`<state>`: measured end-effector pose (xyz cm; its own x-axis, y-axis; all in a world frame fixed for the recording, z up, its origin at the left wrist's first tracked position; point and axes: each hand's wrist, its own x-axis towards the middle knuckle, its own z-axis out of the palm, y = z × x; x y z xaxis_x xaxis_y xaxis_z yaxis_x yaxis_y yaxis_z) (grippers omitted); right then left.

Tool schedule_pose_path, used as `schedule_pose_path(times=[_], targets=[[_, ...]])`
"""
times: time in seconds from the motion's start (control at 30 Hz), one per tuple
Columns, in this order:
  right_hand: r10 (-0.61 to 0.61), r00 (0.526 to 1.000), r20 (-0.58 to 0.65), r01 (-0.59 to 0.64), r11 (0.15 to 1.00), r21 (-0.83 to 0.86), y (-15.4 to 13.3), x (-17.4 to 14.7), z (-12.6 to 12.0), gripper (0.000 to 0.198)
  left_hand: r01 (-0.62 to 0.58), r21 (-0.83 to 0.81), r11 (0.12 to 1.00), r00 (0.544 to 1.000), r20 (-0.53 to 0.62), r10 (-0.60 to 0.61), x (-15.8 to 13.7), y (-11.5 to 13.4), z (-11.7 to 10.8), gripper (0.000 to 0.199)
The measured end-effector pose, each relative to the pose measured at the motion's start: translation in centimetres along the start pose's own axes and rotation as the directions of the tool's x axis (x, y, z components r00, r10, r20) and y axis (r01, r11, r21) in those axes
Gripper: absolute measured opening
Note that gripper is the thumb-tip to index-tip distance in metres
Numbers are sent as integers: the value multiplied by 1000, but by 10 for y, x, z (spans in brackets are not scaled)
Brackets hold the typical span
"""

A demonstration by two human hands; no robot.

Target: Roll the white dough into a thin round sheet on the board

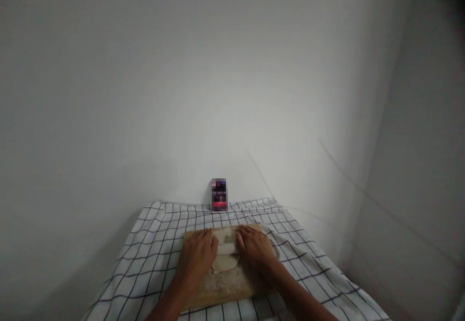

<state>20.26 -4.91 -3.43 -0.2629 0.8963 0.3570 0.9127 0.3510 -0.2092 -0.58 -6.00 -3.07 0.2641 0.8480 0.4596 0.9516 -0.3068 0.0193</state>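
Observation:
A pale rolling pin (227, 248) lies crosswise on a flattened piece of dough (224, 263). My left hand (198, 250) is closed over the pin's left part, its thumb toward the middle. Over the right part, my right hand (256, 247) is closed in the same way, fingers pointing forward. Between the hands the middle of the pin shows, with dough on its near side. Beneath it all is a wooden board (218, 289) dusted with flour. Both hands hide the ends of the pin and the sides of the dough.
A white cloth with dark grid lines (145, 258) covers the table. At its far edge a phone (219, 195) with a blurred screen leans upright against the pale wall (225, 93). Another wall (417, 180) rises at the right. Thin cable-like lines cross the right side.

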Motion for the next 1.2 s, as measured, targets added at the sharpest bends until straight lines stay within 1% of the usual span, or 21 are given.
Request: schedule_pose_path(times=[0.13,0.27,0.37,0.5,0.67,0.77,0.9,0.97,1.07,1.2], targets=[[3,999,32,-2,1000,-22,3,18,2,42,-13,38,999,998,68,10,13,-4,-4,34],[39,998,47,-37,998,-42,8,38,4,48,-6,83,997,993,121,-4,30,-9,1,40],[73,995,69,-70,996,-45,12,57,8,56,10,126,992,986,165,-31,48,-15,7,37],[128,986,110,-123,991,-53,18,83,16,64,20,130,991,977,208,-48,71,-25,15,32],[166,980,109,-159,985,-72,26,108,22,56,7,133,991,969,245,-39,91,-37,21,33],[168,979,117,-160,984,-74,28,118,23,50,33,124,992,964,257,-64,101,-40,25,36],[167,975,143,-159,985,-68,30,123,25,46,148,98,984,952,256,-169,109,-41,32,50],[167,973,158,-159,985,-63,30,121,26,47,199,83,976,942,257,-214,110,-40,34,53],[158,973,170,-151,987,-50,29,114,25,47,223,56,973,938,260,-230,104,-38,34,51],[135,978,158,-131,991,-35,24,95,20,50,228,33,973,943,241,-229,88,-32,29,47]])
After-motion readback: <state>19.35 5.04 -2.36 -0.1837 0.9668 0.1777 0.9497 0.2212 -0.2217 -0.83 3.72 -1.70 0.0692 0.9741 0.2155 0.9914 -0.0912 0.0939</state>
